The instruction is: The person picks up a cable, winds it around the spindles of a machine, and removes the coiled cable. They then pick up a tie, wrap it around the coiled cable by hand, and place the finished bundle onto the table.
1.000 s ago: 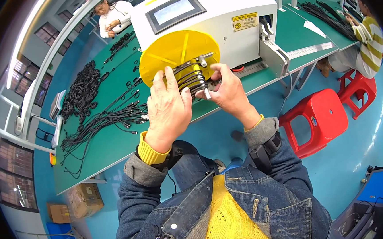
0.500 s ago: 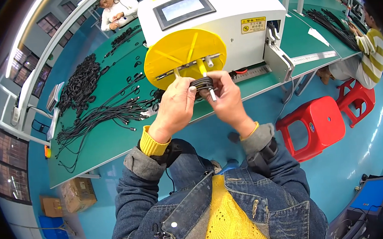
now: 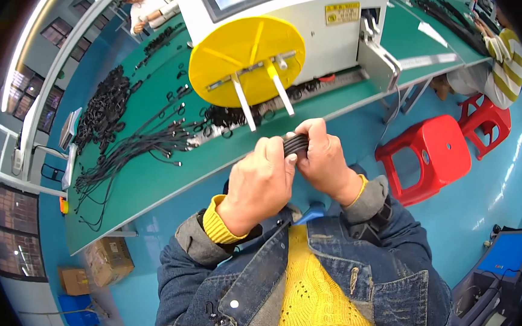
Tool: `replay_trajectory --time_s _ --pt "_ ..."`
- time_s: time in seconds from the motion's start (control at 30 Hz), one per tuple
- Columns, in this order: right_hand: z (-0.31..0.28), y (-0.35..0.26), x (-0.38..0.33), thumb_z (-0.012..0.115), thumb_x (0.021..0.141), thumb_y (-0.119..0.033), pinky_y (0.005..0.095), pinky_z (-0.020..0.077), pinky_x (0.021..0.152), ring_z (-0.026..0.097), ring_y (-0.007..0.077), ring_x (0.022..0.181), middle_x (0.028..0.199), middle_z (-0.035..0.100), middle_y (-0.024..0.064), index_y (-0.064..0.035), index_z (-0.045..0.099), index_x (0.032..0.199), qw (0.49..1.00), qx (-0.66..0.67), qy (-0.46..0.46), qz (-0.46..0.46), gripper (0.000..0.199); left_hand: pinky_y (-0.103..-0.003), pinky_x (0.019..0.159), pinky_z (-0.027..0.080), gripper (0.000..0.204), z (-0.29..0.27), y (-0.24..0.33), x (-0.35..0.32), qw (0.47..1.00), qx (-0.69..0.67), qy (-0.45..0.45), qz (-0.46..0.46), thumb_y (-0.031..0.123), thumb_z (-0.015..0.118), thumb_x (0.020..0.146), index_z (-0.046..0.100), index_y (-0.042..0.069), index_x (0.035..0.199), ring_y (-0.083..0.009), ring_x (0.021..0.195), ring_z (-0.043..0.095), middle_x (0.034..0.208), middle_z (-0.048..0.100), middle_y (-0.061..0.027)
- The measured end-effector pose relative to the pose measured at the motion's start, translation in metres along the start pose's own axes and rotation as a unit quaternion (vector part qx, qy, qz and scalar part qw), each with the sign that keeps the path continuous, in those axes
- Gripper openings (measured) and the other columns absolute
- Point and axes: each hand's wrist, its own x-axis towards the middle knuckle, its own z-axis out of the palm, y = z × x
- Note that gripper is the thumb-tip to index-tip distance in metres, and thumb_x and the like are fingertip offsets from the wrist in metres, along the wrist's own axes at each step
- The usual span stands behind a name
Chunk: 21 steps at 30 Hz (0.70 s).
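Note:
A small coil of black cable (image 3: 296,145) is gripped between both hands, in front of the table's near edge. My left hand (image 3: 259,178) is closed round the coil's left side, its thumb pressed on the near face. From the right, my right hand (image 3: 326,161) pinches the same coil, fingers over its top. Just beyond the hands stands the white winding machine (image 3: 324,31) with a yellow disc (image 3: 247,58). Two pale rods stick out from the disc towards me, with nothing wound on them.
On the green table (image 3: 148,198) lie loose black cables (image 3: 121,154) and a heap of coiled ones (image 3: 103,110). Red stools (image 3: 427,157) stand at the right, cardboard boxes (image 3: 107,261) at lower left. Co-workers sit at the far left and far right (image 3: 504,52).
The cable coil has come off the rods of the yellow disc. Both hands have drawn it towards me, away from the machine, and the rods are bare.

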Motion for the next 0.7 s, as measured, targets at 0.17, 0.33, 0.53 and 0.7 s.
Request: replay_trajectory --time_s 0.17,0.33,0.53,0.7 --pt "0.003 0.035 -0.036 0.058 0.072 0.001 0.0421 0.0468 0.055 0.058 0.0399 0.068 0.072 0.059 0.0194 -0.0019 0.040 0.093 0.967 -0.058 -0.243 0.046 0.027 -0.039 0.055 0.047 0.026 0.037 -0.061 -0.025 0.965 -0.049 -0.136 0.218 0.020 0.051 0.087 0.045 -0.001 0.100 -0.0328 0.072 0.057 0.086 0.054 -0.0162" --pt "0.016 0.042 -0.040 0.056 0.071 -0.002 0.0483 0.0453 0.056 0.058 0.0402 0.067 0.065 0.057 0.0222 -0.0016 0.039 0.089 0.972 0.047 -0.229 0.033 0.024 -0.031 0.058 0.052 0.037 0.057 -0.071 -0.030 0.714 -0.581 -0.221 -0.322 0.029 0.053 0.088 0.047 -0.001 0.109 -0.0232 0.087 0.060 0.098 0.056 -0.0120" --pt "0.016 0.053 -0.054 0.057 0.076 -0.012 0.0439 0.0467 0.052 0.060 0.0375 0.065 0.070 0.060 0.0190 -0.0031 0.040 0.093 0.950 -0.024 -0.312 0.020 0.025 -0.029 0.058 0.055 0.037 0.048 -0.057 -0.026 0.588 -0.561 -0.437 -0.385 0.030 0.054 0.088 0.049 0.000 0.109 -0.0197 0.082 0.063 0.095 0.058 -0.0094" --pt "0.020 0.060 -0.067 0.055 0.077 -0.020 0.0453 0.0474 0.048 0.060 0.0373 0.057 0.061 0.059 0.0206 -0.0004 0.038 0.089 0.945 -0.074 -0.318 0.029 0.030 -0.028 0.052 0.052 0.035 0.062 -0.059 -0.033 0.562 -0.566 -0.424 -0.429 0.028 0.059 0.086 0.052 0.001 0.107 -0.0182 0.080 0.063 0.087 0.060 -0.0091"
